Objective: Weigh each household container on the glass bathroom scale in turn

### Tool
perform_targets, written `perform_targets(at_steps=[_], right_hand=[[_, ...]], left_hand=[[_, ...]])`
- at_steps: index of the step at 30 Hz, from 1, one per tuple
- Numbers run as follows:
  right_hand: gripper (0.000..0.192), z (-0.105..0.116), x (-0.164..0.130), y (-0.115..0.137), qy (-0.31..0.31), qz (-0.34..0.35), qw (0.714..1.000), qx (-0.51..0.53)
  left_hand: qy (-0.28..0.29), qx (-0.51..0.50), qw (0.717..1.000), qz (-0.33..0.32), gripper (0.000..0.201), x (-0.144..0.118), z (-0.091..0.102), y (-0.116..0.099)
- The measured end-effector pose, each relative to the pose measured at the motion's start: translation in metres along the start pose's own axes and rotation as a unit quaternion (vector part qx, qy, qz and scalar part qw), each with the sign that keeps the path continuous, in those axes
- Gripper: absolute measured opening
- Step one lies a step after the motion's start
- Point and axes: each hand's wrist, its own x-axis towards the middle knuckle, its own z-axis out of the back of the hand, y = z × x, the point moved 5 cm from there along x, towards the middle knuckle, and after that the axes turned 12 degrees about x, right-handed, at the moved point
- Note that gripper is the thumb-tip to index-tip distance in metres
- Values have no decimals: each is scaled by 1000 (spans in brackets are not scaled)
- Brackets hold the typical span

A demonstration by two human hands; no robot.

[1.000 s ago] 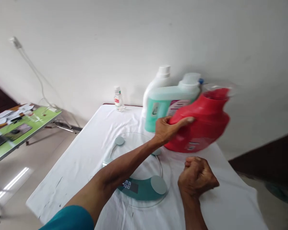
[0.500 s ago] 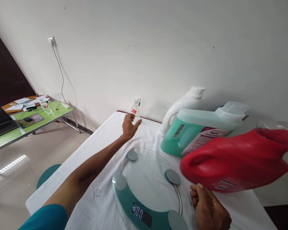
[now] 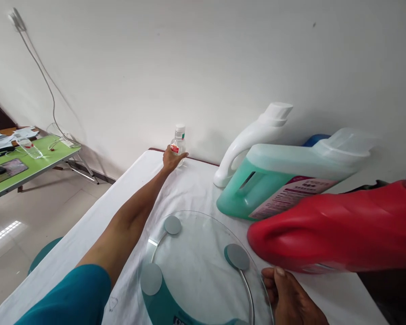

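- Cupping the bottle [image 3: 179,141], the left hand [image 3: 171,159] might grip; I can't tell.
- A bump could tip it.
- The right hand [image 3: 288,295], bunched up, is by the scale [image 3: 203,262].

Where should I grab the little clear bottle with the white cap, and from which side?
Probably round the slim body of the little clear bottle, below its white cap, coming from the front: it stands upright, looks narrow enough to wrap, and the pale wall is close behind. The left hand is there.
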Motion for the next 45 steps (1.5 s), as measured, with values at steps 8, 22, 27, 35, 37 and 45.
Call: perform_targets(at_steps=[8, 22, 27, 35, 37, 45], right_hand=[[63, -8, -6, 18, 10, -5, 999, 30], [70, -25, -7, 39, 59, 96, 991, 77], [69, -28, -8, 40, 73, 139, 984, 81], [65, -31, -8, 41, 80, 153, 983, 66], [66, -31, -7, 42, 80, 158, 982, 63], [61, -30, -11, 46, 78, 145, 985, 56]], left_hand=[[-49, 28, 998, 7, 41, -13, 31, 7], [139, -174, 967, -123, 52, -209, 143, -43], [214, -188, 949, -132, 45, -274, 120, -50], [191, -99, 964, -157, 41, -305, 101, -40], [186, -93, 965, -157, 43, -306, 100, -38], [244, -109, 947, -179, 73, -301, 100, -32]])
